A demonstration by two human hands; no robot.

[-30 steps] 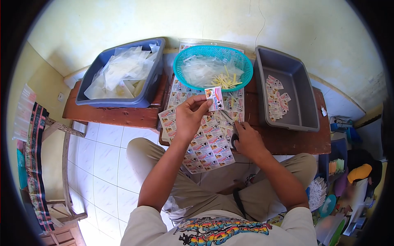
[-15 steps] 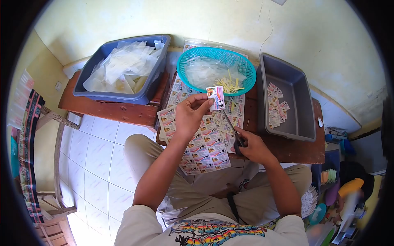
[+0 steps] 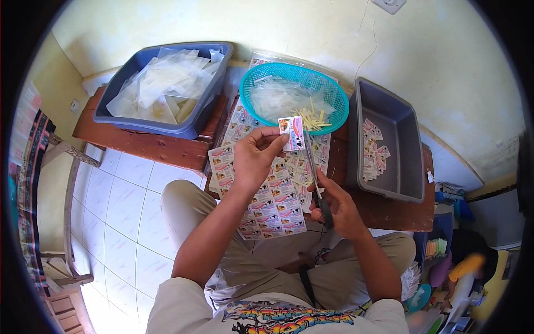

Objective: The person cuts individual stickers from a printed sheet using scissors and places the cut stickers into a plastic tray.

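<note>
My left hand (image 3: 260, 149) pinches a small printed label (image 3: 292, 133) between thumb and fingers, in front of the turquoise basket (image 3: 340, 114). My right hand (image 3: 335, 207) grips the scissors (image 3: 315, 181), fingers curled round the handles, blades upright along the label's right edge.

No wording can be read for certain. Tiny print runs over the small card (image 3: 291, 133), the printed sheet (image 3: 271, 209) and the cut labels (image 3: 374, 151) in the grey bin (image 3: 398, 153), all too small to make out; big multicoloured lettering crosses the shirt (image 3: 286, 318), its words unclear, and the sheet hanging at far left (image 3: 29, 111) bears blurred pinkish marks
</note>
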